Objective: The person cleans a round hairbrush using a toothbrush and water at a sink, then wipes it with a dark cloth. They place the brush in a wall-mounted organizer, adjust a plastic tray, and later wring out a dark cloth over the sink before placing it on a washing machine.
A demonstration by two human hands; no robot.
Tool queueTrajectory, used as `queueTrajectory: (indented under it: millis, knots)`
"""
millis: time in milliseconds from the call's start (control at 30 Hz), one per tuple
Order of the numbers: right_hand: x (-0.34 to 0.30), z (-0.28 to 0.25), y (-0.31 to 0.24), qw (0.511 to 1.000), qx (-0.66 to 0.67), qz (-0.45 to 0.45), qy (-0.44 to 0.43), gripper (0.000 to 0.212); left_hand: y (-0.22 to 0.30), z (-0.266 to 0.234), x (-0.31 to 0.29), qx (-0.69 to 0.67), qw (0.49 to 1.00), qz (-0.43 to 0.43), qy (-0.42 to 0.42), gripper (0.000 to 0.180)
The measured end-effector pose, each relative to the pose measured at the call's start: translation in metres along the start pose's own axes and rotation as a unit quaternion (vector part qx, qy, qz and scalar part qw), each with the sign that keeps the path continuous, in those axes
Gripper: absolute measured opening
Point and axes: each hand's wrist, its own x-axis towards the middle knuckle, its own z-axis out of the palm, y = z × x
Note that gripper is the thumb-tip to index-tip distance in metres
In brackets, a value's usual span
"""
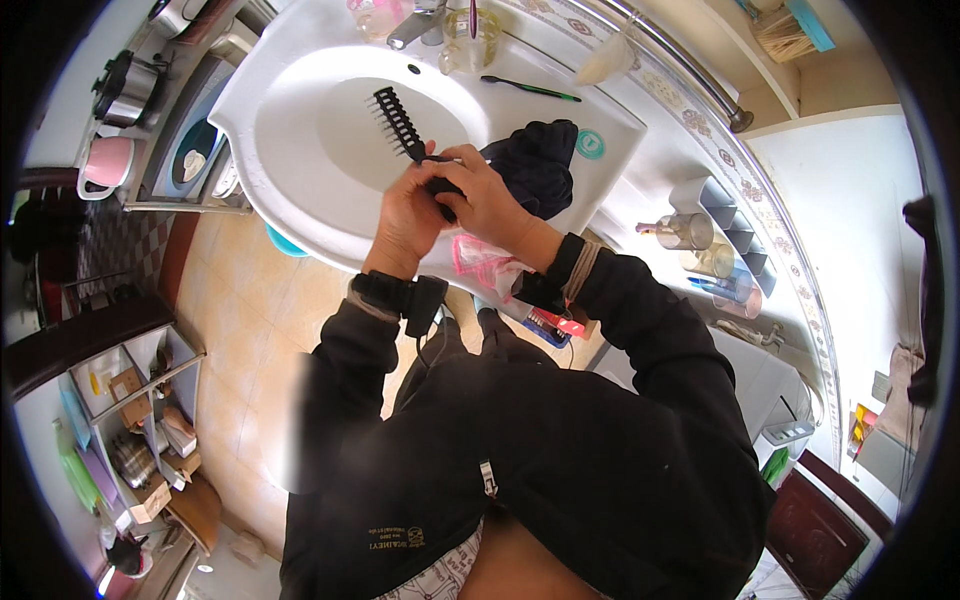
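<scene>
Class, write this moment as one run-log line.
left hand: gripping black vented hairbrush | right hand: on its handle | hairbrush head: over white washbasin | dark cloth: on washbasin ledge

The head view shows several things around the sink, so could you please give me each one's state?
Hairbrush: held in the left hand and right hand, bristled end over the basin
Dark cloth: crumpled, on the sink
Toothbrush: lying flat on the sink
Faucet: no running water visible
Black jacket: zipped partway, open at the neck
</scene>
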Motion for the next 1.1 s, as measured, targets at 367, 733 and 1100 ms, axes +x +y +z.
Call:
queueTrajectory:
  millis: [367,733,1100]
  knots:
    - [-0.013,-0.003,-0.003,0.996,-0.017,-0.077,-0.045,0.045,0.012,-0.007,0.002,0.041,0.999,0.001,0.008,0.046]
    - [-0.019,-0.039,0.008,0.982,-0.088,-0.035,-0.164,0.037,0.032,-0.008,-0.007,0.101,0.995,0.01,-0.015,0.041]
    - [-0.002,-0.028,0.009,0.924,0.308,0.203,-0.101,0.05,-0.024,0.009,0.014,0.084,0.988,0.116,-0.061,0.055]
